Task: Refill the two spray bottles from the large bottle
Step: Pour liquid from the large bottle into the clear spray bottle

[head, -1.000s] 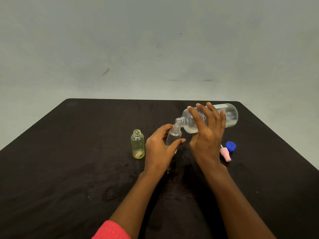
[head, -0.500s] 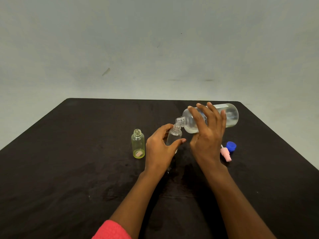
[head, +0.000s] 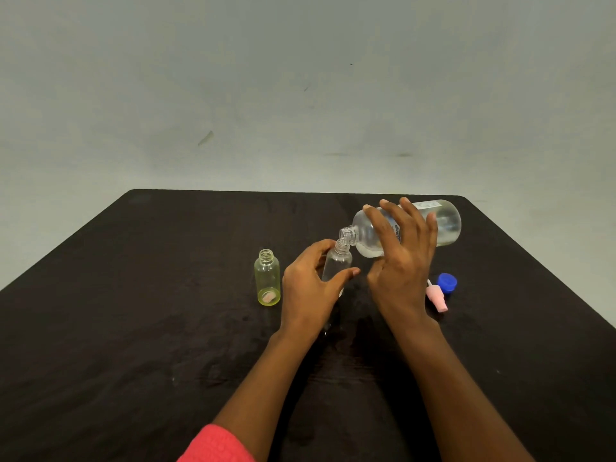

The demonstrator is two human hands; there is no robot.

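My right hand (head: 401, 261) grips the large clear bottle (head: 443, 225), tipped almost flat with its open neck pointing left. That neck sits right over the mouth of a small clear spray bottle (head: 337, 261), which my left hand (head: 308, 291) holds upright between thumb and fingers. A little liquid lies in the low side of the large bottle. A second small bottle, yellow-tinted and uncapped (head: 267, 278), stands on the black table (head: 133, 311) just left of my left hand.
A blue cap (head: 447, 282) and a pink spray nozzle (head: 436, 297) lie on the table right of my right hand. The table's far edge runs close behind the large bottle, with a pale wall beyond.
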